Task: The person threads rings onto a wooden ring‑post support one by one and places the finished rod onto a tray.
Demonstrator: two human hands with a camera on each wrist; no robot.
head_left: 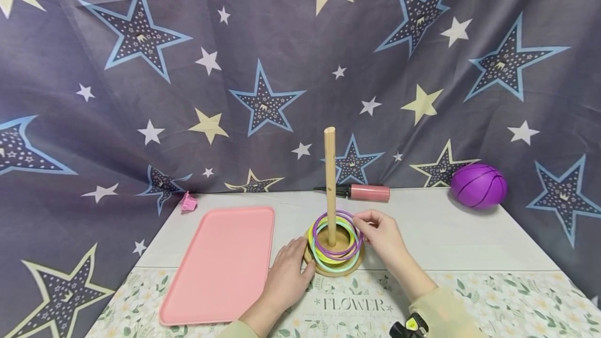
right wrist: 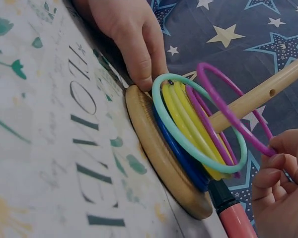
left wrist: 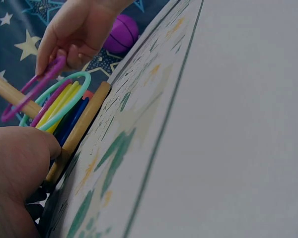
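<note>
A wooden peg (head_left: 331,186) rises upright from a round wooden base (right wrist: 145,148). My right hand (head_left: 381,233) pinches the edge of a purple ring (right wrist: 228,110), which is tilted around the peg above the others. Below it, several rings lie stacked around the peg: a turquoise ring (right wrist: 161,116) slanting across the stack, another purple ring (right wrist: 208,121), yellow rings (right wrist: 181,116) and dark blue rings (right wrist: 176,144). My left hand (head_left: 288,275) rests against the left side of the base, its thumb and fingers touching the edge; some of its fingers are hidden in the left wrist view.
A pink tray (head_left: 223,265) lies left of the base. Behind the peg is a pink hand pump (head_left: 370,192) with a black end. At the back right sits a purple ball (head_left: 479,186), and a small pink object (head_left: 189,202) stands at the back left. A star-patterned curtain (head_left: 291,30) hangs behind.
</note>
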